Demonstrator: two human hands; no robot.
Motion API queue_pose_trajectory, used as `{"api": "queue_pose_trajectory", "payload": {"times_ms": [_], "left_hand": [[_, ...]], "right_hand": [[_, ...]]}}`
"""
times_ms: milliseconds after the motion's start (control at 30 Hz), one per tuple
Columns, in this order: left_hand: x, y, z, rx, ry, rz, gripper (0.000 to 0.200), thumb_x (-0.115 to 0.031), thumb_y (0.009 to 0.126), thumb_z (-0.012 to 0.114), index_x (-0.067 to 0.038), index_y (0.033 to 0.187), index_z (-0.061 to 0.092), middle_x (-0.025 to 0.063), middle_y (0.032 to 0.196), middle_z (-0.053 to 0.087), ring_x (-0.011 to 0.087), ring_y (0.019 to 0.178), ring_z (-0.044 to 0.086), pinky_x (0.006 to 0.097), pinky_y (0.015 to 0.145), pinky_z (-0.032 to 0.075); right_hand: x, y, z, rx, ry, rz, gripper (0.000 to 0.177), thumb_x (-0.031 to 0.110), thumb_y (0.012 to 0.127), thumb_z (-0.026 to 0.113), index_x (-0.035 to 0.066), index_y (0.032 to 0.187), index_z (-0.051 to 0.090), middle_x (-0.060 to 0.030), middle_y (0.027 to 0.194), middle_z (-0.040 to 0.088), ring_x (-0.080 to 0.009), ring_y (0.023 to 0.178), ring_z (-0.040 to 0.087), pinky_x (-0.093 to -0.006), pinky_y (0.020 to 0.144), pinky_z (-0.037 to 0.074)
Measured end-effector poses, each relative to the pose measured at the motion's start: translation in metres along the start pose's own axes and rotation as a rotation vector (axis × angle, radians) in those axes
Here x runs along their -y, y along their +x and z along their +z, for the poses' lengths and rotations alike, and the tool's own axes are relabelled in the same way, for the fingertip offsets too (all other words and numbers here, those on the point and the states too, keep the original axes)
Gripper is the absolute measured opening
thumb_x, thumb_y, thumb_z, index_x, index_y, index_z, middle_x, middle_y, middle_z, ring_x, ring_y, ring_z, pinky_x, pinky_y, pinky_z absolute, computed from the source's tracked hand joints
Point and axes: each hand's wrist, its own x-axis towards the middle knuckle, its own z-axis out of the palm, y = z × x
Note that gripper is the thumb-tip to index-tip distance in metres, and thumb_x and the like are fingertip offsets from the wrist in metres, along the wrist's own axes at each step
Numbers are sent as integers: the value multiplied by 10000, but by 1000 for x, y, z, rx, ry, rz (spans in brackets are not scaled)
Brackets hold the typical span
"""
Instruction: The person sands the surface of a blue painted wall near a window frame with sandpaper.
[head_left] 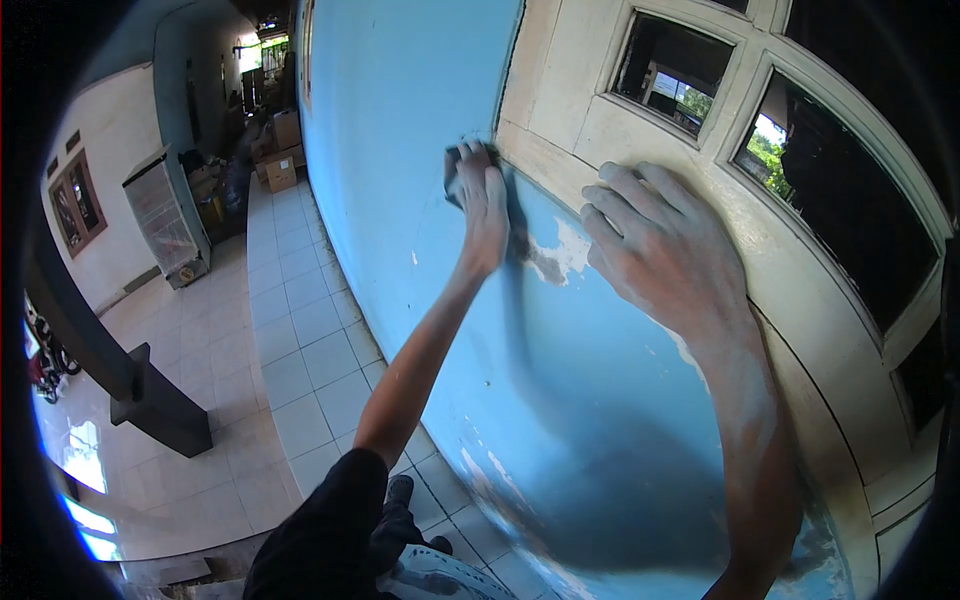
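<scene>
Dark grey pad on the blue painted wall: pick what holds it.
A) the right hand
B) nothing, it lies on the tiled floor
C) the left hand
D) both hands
C: the left hand presses the dark grey pad to the blue painted wall; the right hand lies open and flat, empty.

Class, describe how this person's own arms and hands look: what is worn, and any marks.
On the left arm a black sleeve ends above the elbow, and the arm is bare below it. The right arm shows no sleeve in view and is coated with pale chalky dust that spreads over the right hand. The left hand is bare too. No gloves, rings or watch show.
</scene>
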Motion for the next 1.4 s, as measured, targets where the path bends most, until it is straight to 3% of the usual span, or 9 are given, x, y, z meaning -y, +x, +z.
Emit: {"api": "queue_pose_trajectory", "payload": {"times_ms": [500, 567, 633, 800, 1033, 1167, 1233, 1333, 1400], "left_hand": [[-43, -50, -7, 229, -127, 164, 721, -440, 1010, 200, 75, 1460, -28, 254, 1549, -38, 356, 1437, -97, 411, 1154, -22], [-1, -24, -4, 23, -175, 108, 749, -455, 1008, 235, 78, 1457, -41, 267, 1545, -12, 344, 1443, -34, 406, 1157, 14], [29, 20, -30, 250, -694, -564, 748, -480, 1017, 223, 55, 1465, -45, 236, 1546, 39, 224, 1444, 30, 308, 1157, 42], [-40, -57, -2, 134, -414, 202, 731, -416, 1011, 273, 48, 1466, -61, 247, 1546, -91, 382, 1439, -21, 473, 1142, -48], [-16, -12, 0, -36, -77, -24, 649, -404, 1020, 230, 38, 1477, 104, 238, 1555, 8, 368, 1441, -26, 501, 1138, 2], [-51, -63, 5, 182, -162, 202, 653, -405, 1012, 232, 44, 1472, 119, 248, 1548, 45, 371, 1440, -11, 485, 1142, -10], [-14, -31, 3, -84, -149, 275, 635, -396, 1014, 237, 48, 1460, 151, 257, 1528, 114, 376, 1433, 32, 477, 1145, -1], [13, 9, -5, -146, -300, 2, 694, -382, 1019, 240, 61, 1461, -59, 213, 1557, -32, 308, 1446, -41, 409, 1154, -25], [-2, -19, 13, -98, -131, 134, 653, -381, 1017, 233, 54, 1464, 41, 250, 1543, 20, 356, 1440, -33, 466, 1144, -19]], "right_hand": [[-1, 2, 1, -54, 0, -2, 57, 125, 772, 628, 95, 796, 670, -19, 788, 635, -133, 925, 562, -276, 903, 422], [2, -1, 1, -21, 6, -10, 56, 128, 778, 627, 97, 796, 670, -17, 781, 634, -129, 925, 561, -275, 906, 421], [-1, 1, 1, -3, -6, -19, 55, 131, 784, 626, 99, 796, 670, -15, 775, 634, -125, 926, 560, -273, 908, 420], [0, 2, 1, 20, -39, -10, 48, 138, 785, 632, 102, 772, 661, -10, 768, 635, -122, 911, 557, -267, 889, 422], [1, 1, 1, 12, 30, 15, 50, 148, 778, 635, 108, 760, 659, -7, 752, 637, -121, 906, 553, -272, 884, 423], [-1, 0, 2, 20, 9, 2, 77, 163, 772, 638, 87, 782, 646, -19, 794, 632, -151, 925, 553, -303, 901, 423], [4, -1, 2, -15, 21, -1, 58, 152, 768, 643, 112, 728, 649, 8, 728, 631, -118, 892, 550, -276, 874, 423], [2, 0, 3, 23, -9, 11, 59, 159, 778, 644, 116, 739, 655, 12, 721, 629, -116, 895, 549, -274, 884, 422], [1, 1, 3, 120, -7, 20, 148, 173, 779, 639, 71, 883, 664, -26, 912, 653, -170, 979, 555, -323, 953, 414]]}}
